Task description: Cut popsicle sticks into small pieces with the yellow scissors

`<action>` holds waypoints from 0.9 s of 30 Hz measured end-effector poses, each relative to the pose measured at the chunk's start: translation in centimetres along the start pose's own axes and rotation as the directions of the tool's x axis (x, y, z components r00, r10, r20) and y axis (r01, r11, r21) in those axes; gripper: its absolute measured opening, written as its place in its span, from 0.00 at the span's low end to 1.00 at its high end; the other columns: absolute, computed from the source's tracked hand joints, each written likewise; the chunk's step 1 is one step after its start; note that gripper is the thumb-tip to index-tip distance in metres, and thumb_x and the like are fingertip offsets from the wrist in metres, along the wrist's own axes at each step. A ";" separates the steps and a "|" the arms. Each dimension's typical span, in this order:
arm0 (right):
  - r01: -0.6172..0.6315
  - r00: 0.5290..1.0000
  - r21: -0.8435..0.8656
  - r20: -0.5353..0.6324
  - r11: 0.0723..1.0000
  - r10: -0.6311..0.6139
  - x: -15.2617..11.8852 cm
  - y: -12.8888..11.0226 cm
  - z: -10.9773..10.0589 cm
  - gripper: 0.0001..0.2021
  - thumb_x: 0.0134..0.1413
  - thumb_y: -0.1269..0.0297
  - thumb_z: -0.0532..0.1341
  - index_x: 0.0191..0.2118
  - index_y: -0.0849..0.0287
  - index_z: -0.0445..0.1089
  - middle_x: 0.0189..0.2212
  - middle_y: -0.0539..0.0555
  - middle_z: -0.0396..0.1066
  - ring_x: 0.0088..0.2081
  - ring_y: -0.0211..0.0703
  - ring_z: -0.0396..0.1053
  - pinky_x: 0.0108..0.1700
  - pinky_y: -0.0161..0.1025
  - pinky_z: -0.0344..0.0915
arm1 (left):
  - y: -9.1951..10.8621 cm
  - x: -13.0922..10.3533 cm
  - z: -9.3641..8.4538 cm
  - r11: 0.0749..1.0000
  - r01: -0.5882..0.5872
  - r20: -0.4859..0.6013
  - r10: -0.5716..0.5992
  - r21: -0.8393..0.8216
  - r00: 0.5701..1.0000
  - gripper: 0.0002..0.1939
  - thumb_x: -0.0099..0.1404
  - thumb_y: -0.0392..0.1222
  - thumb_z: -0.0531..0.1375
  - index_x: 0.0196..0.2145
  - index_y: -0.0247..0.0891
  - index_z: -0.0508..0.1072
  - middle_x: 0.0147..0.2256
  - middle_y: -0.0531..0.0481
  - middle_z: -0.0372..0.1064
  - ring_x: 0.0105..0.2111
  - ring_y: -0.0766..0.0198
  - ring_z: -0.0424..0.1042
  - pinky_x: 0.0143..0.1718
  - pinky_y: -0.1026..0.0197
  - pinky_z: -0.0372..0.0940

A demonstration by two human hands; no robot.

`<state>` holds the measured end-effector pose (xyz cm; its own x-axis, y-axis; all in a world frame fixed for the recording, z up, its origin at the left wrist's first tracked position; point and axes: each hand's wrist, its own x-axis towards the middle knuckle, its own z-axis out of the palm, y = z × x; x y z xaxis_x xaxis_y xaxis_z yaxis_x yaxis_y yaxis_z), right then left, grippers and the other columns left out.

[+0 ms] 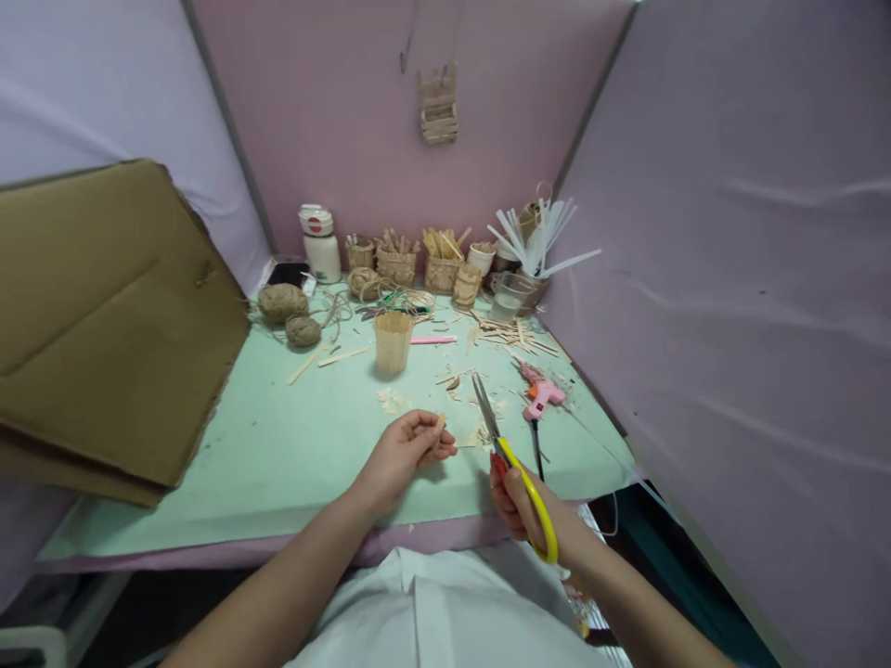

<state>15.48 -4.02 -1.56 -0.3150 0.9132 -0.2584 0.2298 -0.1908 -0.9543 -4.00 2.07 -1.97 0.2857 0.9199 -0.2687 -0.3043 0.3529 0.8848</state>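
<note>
Near the table's front edge, my left hand (412, 452) pinches a small pale wooden piece (441, 423) between thumb and fingers. To its right, my right hand (519, 501) is wrapped round the yellow and red handles of a pair of scissors (493, 419), whose blades point up and away, slightly parted. Nothing lies between the blades. Beyond my left hand a wooden-stick cup (393, 343) stands upright on the green cloth. Pale shavings (391, 401) and small scraps (480, 434) lie around both hands.
A pink glue gun (543, 396) lies at the right, its cable trailing. Thin sticks (519, 336), a pink pen (433, 340) and twine balls (282, 303) are farther back. Stick-filled cups (396, 267) and a white jar (322, 255) line the rear. Cardboard (111, 334) stands at the left.
</note>
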 end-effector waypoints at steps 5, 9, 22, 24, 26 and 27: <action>0.004 0.992 -0.041 0.125 0.999 0.001 0.1 -0.9 1.2 0.28 0.56 0.31 0.43 0.31 0.55 0.51 0.21 0.42 0.47 0.21 0.32 0.44 0.20 0.32 0.46 | -0.5 -3.9 -2.1 0.995 -0.071 -0.176 0.058 -0.066 0.983 0.13 0.55 0.48 0.66 0.33 0.38 0.72 0.35 0.47 0.73 0.37 0.64 0.71 0.36 0.64 0.68; 0.033 0.981 -0.073 0.195 0.997 -0.018 0.4 -1.0 1.9 0.28 0.57 0.32 0.42 0.34 0.56 0.53 0.22 0.43 0.49 0.22 0.33 0.44 0.20 0.32 0.48 | -0.7 -4.4 -3.0 0.967 -0.246 -0.300 0.253 0.060 0.920 0.08 0.58 0.45 0.64 0.33 0.39 0.74 0.35 0.51 0.70 0.32 0.70 0.66 0.32 0.68 0.64; 0.053 0.989 -0.284 0.146 0.957 -0.012 2.8 -3.7 3.4 0.25 0.60 0.36 0.43 0.31 0.55 0.54 0.22 0.45 0.51 0.22 0.35 0.48 0.21 0.33 0.52 | 0.9 -0.1 -2.8 0.975 -0.122 -0.253 0.073 -0.183 0.965 0.14 0.48 0.44 0.69 0.30 0.35 0.72 0.30 0.52 0.68 0.31 0.70 0.68 0.34 0.66 0.65; 0.054 0.987 -0.302 0.159 0.952 -0.005 3.0 -3.8 3.3 0.26 0.59 0.35 0.43 0.31 0.55 0.54 0.22 0.45 0.51 0.21 0.35 0.48 0.21 0.34 0.52 | 0.8 0.1 -2.9 0.983 -0.120 -0.268 0.080 -0.138 0.960 0.13 0.48 0.44 0.68 0.29 0.36 0.72 0.30 0.53 0.68 0.30 0.70 0.67 0.29 0.68 0.62; 0.059 0.986 -0.324 0.165 0.944 -0.005 3.2 -4.0 3.3 0.26 0.59 0.34 0.43 0.31 0.55 0.53 0.21 0.44 0.51 0.21 0.35 0.48 0.21 0.34 0.52 | 0.6 0.1 -3.0 0.985 -0.131 -0.277 0.096 -0.110 0.956 0.12 0.48 0.44 0.68 0.27 0.36 0.71 0.28 0.54 0.66 0.28 0.71 0.65 0.26 0.69 0.59; 0.061 0.986 -0.339 0.167 0.939 -0.003 3.3 -4.0 3.2 0.27 0.59 0.34 0.43 0.31 0.55 0.53 0.21 0.44 0.52 0.21 0.35 0.48 0.21 0.34 0.52 | 0.5 0.1 -3.1 0.985 -0.136 -0.274 0.103 -0.105 0.956 0.12 0.48 0.44 0.68 0.27 0.36 0.71 0.27 0.54 0.66 0.27 0.71 0.64 0.26 0.69 0.58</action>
<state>10.55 -1.38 0.96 -0.4651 0.8409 -0.2768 0.5092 -0.0017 -0.8607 -6.91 2.90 -2.76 -0.0071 0.9628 -0.2700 -0.4343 0.2402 0.8682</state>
